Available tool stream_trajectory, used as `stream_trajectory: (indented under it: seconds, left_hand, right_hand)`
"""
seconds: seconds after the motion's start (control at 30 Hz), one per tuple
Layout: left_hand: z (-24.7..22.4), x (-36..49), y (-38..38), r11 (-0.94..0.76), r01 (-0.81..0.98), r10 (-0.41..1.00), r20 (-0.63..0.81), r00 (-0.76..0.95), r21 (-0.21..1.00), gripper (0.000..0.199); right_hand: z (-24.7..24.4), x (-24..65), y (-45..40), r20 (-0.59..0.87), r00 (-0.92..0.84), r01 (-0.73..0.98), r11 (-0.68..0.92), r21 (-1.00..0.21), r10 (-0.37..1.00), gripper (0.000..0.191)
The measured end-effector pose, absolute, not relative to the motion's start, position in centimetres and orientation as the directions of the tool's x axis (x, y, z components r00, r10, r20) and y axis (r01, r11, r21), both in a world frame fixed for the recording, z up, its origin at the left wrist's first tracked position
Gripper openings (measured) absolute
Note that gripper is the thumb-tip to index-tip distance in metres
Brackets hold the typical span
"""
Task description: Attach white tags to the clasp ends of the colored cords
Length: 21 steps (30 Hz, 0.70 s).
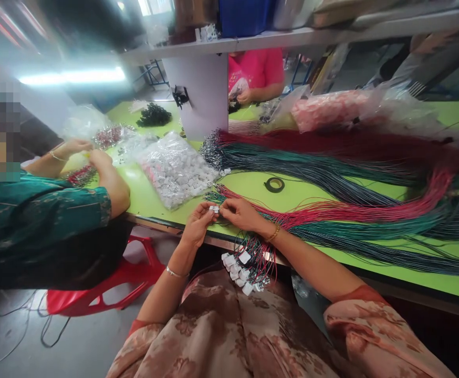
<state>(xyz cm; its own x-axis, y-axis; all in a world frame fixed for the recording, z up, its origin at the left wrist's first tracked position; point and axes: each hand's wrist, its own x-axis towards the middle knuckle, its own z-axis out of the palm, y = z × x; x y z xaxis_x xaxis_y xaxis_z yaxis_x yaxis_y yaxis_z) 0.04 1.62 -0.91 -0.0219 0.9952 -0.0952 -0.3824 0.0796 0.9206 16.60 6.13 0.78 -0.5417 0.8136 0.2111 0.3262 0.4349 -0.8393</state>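
Clear bag of white connectors (176, 169) on green table (249, 185), black tape roll (274, 184) nearby. Red plastic stool (107, 283) on floor. Co-worker's teal sleeve (40, 207) at left; blue bin (245, 17) on shelf (292, 37).

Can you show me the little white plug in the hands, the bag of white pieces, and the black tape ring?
white plug (214, 209): head view, its middle.
bag of white pieces (176, 170): head view, bag's centre.
black tape ring (274, 184): head view, its rim.
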Motion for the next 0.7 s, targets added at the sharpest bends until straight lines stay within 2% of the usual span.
stream_trajectory:
  seconds: [0.23,0.33,0.4,0.47,0.53,0.63,0.7]
  left_hand:
    - [-1.5,0.3,-0.5,0.065,-0.278,0.991,-0.095,-0.094,0.958,0.032]
    - [-1.6,-0.3,-1.2,0.124,-0.165,0.988,-0.137,-0.068,0.978,0.026]
    - [-1.5,-0.8,-1.0,0.112,-0.075,0.989,-0.118,-0.086,0.991,0.019]
    - [-1.2,-1.2,-0.3,0.054,0.052,0.992,-0.048,-0.116,0.997,0.014]
    - [-0.8,-1.4,0.4,0.0,0.252,0.995,0.026,-0.1,0.968,0.011]
    - [-0.2,-1.3,0.7,-0.027,0.562,0.998,0.053,-0.03,0.827,0.016]
    - [0.0,-1.3,0.2,-0.047,0.659,0.998,0.064,-0.001,0.751,0.02]
  right_hand:
    - [0.3,16.0,4.4,0.219,-0.573,0.489,0.544,-0.682,0.79,0.018]
    - [0.1,15.9,4.3,0.203,-0.671,0.47,0.621,-0.627,0.713,0.019]
    - [0.3,16.1,5.3,0.196,-0.709,0.428,0.634,-0.644,0.678,0.021]
    - [0.4,16.3,6.8,0.186,-0.677,0.45,0.601,-0.66,0.712,0.023]
    - [0.3,16.6,8.3,0.14,-0.621,0.553,0.557,-0.62,0.771,0.02]
    - [-0.1,16.6,9.4,0.043,-0.593,0.705,0.544,-0.454,0.804,0.018]
    - [-0.4,16.3,9.2,0.018,-0.593,0.75,0.56,-0.353,0.805,0.02]
